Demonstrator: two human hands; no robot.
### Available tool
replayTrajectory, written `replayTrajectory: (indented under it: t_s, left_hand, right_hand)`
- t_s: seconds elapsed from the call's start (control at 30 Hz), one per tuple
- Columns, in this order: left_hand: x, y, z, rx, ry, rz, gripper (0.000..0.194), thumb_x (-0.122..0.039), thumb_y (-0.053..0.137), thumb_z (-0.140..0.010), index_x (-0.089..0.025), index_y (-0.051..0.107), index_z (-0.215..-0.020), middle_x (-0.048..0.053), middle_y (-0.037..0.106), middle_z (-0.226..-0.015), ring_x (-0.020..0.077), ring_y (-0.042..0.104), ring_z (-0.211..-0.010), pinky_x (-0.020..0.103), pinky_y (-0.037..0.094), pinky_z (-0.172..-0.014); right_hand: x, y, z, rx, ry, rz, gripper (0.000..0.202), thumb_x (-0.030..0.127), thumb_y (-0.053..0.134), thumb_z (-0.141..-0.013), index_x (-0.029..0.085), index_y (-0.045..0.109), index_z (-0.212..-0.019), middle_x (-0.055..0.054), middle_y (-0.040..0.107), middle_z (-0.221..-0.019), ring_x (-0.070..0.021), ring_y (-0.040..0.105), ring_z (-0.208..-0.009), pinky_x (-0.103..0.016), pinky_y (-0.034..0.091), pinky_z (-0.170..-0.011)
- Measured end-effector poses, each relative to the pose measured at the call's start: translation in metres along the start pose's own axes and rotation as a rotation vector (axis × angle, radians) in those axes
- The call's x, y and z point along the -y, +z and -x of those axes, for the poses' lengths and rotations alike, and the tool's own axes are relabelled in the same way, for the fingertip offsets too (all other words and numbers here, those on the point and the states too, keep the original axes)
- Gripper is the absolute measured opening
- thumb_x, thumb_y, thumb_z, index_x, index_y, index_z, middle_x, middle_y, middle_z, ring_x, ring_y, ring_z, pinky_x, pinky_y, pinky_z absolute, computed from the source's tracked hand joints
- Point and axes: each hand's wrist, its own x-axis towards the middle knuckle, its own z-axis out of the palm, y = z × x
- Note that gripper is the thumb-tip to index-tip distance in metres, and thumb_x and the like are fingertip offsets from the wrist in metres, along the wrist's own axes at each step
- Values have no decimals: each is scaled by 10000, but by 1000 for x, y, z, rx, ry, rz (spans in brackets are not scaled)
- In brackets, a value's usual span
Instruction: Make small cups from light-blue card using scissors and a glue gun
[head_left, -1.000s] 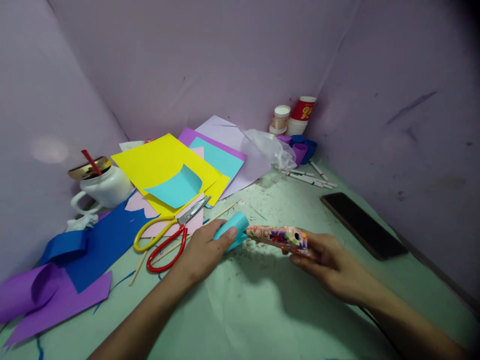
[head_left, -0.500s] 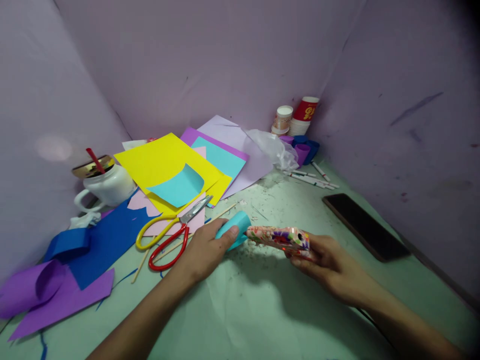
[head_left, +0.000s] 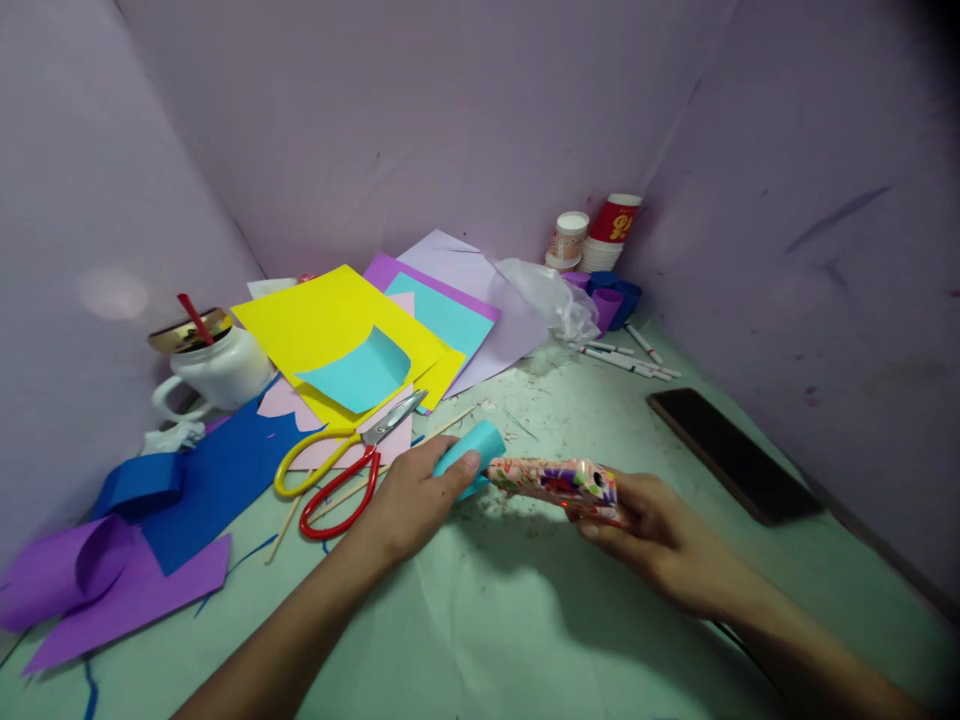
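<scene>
My left hand [head_left: 420,495] is closed round a roll of light-blue paper [head_left: 480,447], its thumb pressed along the near side. In my right hand [head_left: 660,535] is a flower-patterned hot glue gun [head_left: 555,480] with a small red light and a dark cord behind the wrist. The gun's tip points left and meets, or nearly meets, the paper roll's lower right edge; the exact contact is hard to see. Scissors [head_left: 367,445] with one yellow and one red handle lie partly open just left of my left hand.
Yellow sheets [head_left: 315,315] and other coloured papers lie at the back. On the left are a white mug [head_left: 214,375], blue paper [head_left: 225,490] and curled purple paper [head_left: 67,580]. A phone [head_left: 727,450], white markers [head_left: 630,360], a plastic bag [head_left: 551,300] and paper cups [head_left: 604,250] occupy the right.
The glue gun's tip has shifted slightly left and down along the paper roll's edge. My left hand keeps its hold, and the whole view has moved a little.
</scene>
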Motion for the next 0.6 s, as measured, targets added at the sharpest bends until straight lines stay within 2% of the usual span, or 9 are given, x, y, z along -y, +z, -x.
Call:
replayTrajectory:
  t_s: [0.2,0.47,0.6]
  left_hand:
    - [0,1,-2,24,-17,-17,477,-595,433,-810,-200,624,-998,102,660,-1063,297,568,-1006,383,429,-811]
    - [0,1,-2,18,15,-30,444,-587,416,-827,-207,628,-912,74,675,-976,268,585,-931,356,434,-771]
    - [-1,1,-2,18,13,-31,442,-576,409,-831,-203,630,-917,74,676,-969,265,581,-926,352,433,-770]
  right_hand:
    - [-4,2,1,27,9,-26,327,288,537,-842,212,618,-1149,-41,682,-886,-205,620,-774,-277,490,-675]
    - [0,6,-1,35,-9,-26,338,259,532,-844,202,614,-1167,-44,686,-857,-204,630,-798,-275,503,-682]
    - [4,8,-2,66,-11,-53,358,231,535,-844,225,597,-1197,-47,695,-955,-196,635,-823,-281,506,-709]
